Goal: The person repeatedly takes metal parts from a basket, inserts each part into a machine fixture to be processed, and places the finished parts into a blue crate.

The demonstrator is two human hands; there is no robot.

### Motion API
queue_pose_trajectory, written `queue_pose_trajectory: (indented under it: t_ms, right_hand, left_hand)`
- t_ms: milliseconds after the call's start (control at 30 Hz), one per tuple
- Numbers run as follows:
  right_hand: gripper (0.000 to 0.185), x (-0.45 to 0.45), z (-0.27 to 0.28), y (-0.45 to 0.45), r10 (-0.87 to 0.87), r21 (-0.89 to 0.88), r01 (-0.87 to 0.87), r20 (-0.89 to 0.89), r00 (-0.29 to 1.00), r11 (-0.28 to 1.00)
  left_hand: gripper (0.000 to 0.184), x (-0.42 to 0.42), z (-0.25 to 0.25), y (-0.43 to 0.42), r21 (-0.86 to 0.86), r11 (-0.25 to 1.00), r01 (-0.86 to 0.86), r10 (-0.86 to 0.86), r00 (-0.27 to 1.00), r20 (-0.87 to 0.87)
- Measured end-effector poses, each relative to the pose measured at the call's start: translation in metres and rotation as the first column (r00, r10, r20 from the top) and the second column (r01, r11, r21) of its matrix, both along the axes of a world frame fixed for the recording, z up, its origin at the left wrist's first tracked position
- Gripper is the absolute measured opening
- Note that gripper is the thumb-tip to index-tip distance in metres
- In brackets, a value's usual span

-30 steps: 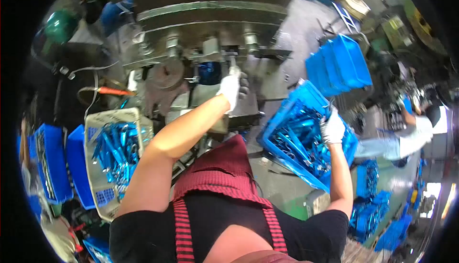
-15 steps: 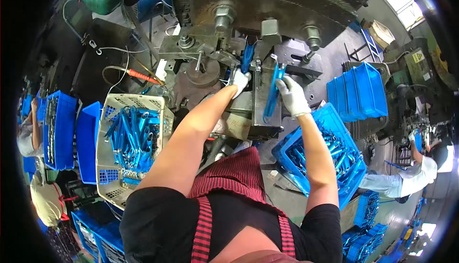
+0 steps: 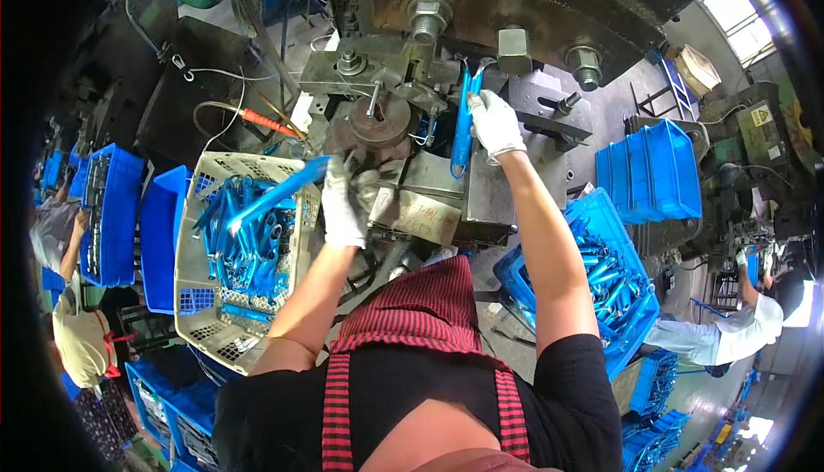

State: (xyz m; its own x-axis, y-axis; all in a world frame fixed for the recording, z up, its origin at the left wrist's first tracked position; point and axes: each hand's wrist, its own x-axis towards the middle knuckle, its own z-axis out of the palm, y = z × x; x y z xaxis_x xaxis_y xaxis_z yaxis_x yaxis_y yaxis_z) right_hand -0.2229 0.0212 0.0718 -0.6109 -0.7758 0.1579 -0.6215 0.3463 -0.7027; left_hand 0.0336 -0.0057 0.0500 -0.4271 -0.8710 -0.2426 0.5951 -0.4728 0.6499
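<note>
A worker's white-gloved left hand (image 3: pixel 343 206) grips the near end of a long, glossy blue strip of metal (image 3: pixel 281 191), which slants over a cream perforated plastic crate (image 3: pixel 187 257) heaped with similar pieces. The white-gloved right hand (image 3: pixel 496 127) pinches a slender blue metal bar with a looped lower end (image 3: pixel 462 133), upright before the dark steel machine; whether its top touches the tooling cannot be told.

Both pieces look stiff, light enough for one hand and unlikely to break, though the polished finish may slide against glove fabric and could scratch. The left piece, blurred, seems best held firmly near its end with the far tip watched; the right one offers a safe grip along its side, fingers clear of the steel above.

Overhead looms a heavy dark steel beam (image 3: pixel 524 4) with large hexagonal bolts, leaving little room above the right hand. Between the hands, a round, rusty steel disc (image 3: pixel 378 122) and a pale box marked with writing (image 3: pixel 416 216) crowd the space. The crate's raised rim stands beneath the left forearm. A blue plastic bin of glossy parts (image 3: pixel 601 209) sits beyond the right forearm, near stacked blue bins (image 3: pixel 650 172).
</note>
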Motion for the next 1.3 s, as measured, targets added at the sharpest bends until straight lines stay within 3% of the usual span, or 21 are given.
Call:
queue_pose_trajectory:
  t_ms: [167, 267, 367, 533, 633, 700, 767, 833, 867, 900, 933, 967, 1000, 1033, 1067, 1133, 1167, 1200, 1233, 1267, 1300]
  right_hand:
    - [0.032, 0.013, 0.018, -0.003, -0.019, 0.096, -0.006, 0.261, 0.965, 0.995]
    - [0.034, 0.0, -0.006, -0.013, -0.002, 0.097, -0.006, 0.081, 0.997, 0.995]
    - [0.036, -0.004, -0.01, -0.018, 0.002, 0.113, 0.008, -0.085, 0.996, 0.994]
    - [0.037, -0.012, -0.011, -0.027, -0.019, 0.197, 0.065, -0.225, 0.974, 0.978]
    - [0.034, -0.016, -0.012, -0.021, 0.101, 0.266, -0.017, -0.304, 0.947, 0.964]
    - [0.025, -0.029, -0.05, -0.007, -0.144, -0.12, 0.143, -0.003, 0.99, 0.982]
    - [0.025, -0.025, -0.04, 0.034, -0.055, -0.128, 0.046, -0.068, 0.996, 0.991]
    - [0.026, -0.025, -0.036, 0.088, -0.205, -0.142, 0.201, -0.014, 0.979, 0.969]
    - [0.026, -0.032, -0.046, 0.117, -0.254, -0.208, 0.264, 0.071, 0.965, 0.942]
    - [0.026, -0.039, -0.054, 0.152, -0.296, -0.277, 0.327, 0.15, 0.944, 0.903]
    - [0.026, -0.039, -0.042, 0.189, -0.335, -0.224, 0.473, 0.462, 0.821, 0.852]
    - [0.026, -0.036, -0.029, 0.22, -0.302, -0.164, 0.584, 0.728, 0.616, 0.795]
    - [0.021, -0.041, -0.038, 0.259, -0.351, -0.283, 0.621, 0.624, 0.698, 0.731]
    - [0.013, -0.049, -0.045, 0.297, -0.313, -0.293, 0.76, 0.781, 0.54, 0.58]
    - [0.013, -0.056, -0.053, 0.334, -0.23, -0.279, 0.88, 0.894, 0.384, 0.383]
    - [0.019, -0.067, -0.08, 0.414, 0.039, -0.317, 0.948, 0.948, 0.316, 0.04]
    - [0.02, -0.064, -0.079, 0.441, -0.035, -0.204, 0.949, 0.979, 0.202, -0.241]
    - [0.02, -0.068, -0.083, 0.468, -0.179, -0.113, 0.923, 0.983, 0.049, -0.368]
    - [0.02, -0.075, -0.103, 0.505, -0.481, -0.235, 0.923, 0.874, 0.065, -0.304]
    - [0.024, -0.104, -0.155, 0.558, -0.885, -0.468, 0.847, 0.466, -0.006, -0.252]
    - [0.03, -0.094, -0.122, 0.571, -0.575, -0.074, 0.965, 0.813, -0.088, -0.252]
  left_hand:
    - [0.033, -0.014, 0.02, -0.052, 0.119, 0.906, 0.405, -0.407, 0.913, -0.012]
    - [0.033, -0.035, 0.023, -0.077, 0.1, 0.864, 0.494, -0.494, 0.869, -0.027]
    - [0.031, -0.049, 0.025, -0.069, 0.097, 0.925, 0.368, -0.381, 0.9, 0.213]
    - [0.02, -0.077, 0.047, -0.045, 0.078, 0.837, 0.542, -0.538, 0.84, -0.07]
    - [0.017, -0.112, 0.054, -0.016, 0.105, 0.801, 0.59, -0.595, 0.803, 0.034]
    - [0.016, -0.141, 0.04, 0.003, 0.102, 0.827, 0.553, -0.557, 0.83, 0.02]
    - [0.019, -0.158, 0.02, 0.019, 0.09, 0.789, 0.607, -0.608, 0.794, -0.023]
    - [0.025, -0.164, 0.028, 0.041, 0.159, 0.782, 0.602, -0.62, 0.73, 0.286]
    - [0.031, -0.178, -0.001, 0.047, 0.116, 0.788, 0.604, -0.615, 0.771, 0.167]
    - [0.027, -0.183, -0.003, 0.056, 0.185, 0.82, 0.541, -0.569, 0.74, 0.359]
    - [0.024, -0.183, -0.02, 0.054, 0.171, 0.767, 0.619, -0.632, 0.774, 0.033]
    - [0.023, -0.187, -0.004, 0.062, 0.279, 0.803, 0.526, -0.577, 0.803, 0.148]
    - [0.022, -0.186, -0.026, 0.051, 0.248, 0.739, 0.626, -0.637, 0.77, -0.045]
    - [0.022, -0.185, -0.044, 0.043, 0.203, 0.688, 0.697, -0.658, 0.716, -0.232]
    - [0.022, -0.185, -0.039, 0.047, 0.228, 0.706, 0.671, -0.649, 0.741, -0.173]
    - [0.024, -0.185, -0.029, 0.048, 0.274, 0.749, 0.604, -0.614, 0.787, -0.057]
    - [0.025, -0.184, -0.028, 0.048, 0.283, 0.752, 0.595, -0.616, 0.788, -0.019]
    - [0.025, -0.184, -0.029, 0.046, 0.258, 0.749, 0.61, -0.635, 0.773, 0.017]
    - [0.025, -0.183, -0.031, 0.046, 0.235, 0.747, 0.623, -0.649, 0.759, 0.053]
    - [0.025, -0.184, -0.026, 0.048, 0.254, 0.762, 0.596, -0.634, 0.766, 0.107]
    - [0.025, -0.182, -0.015, 0.053, 0.274, 0.767, 0.58, -0.626, 0.769, 0.126]
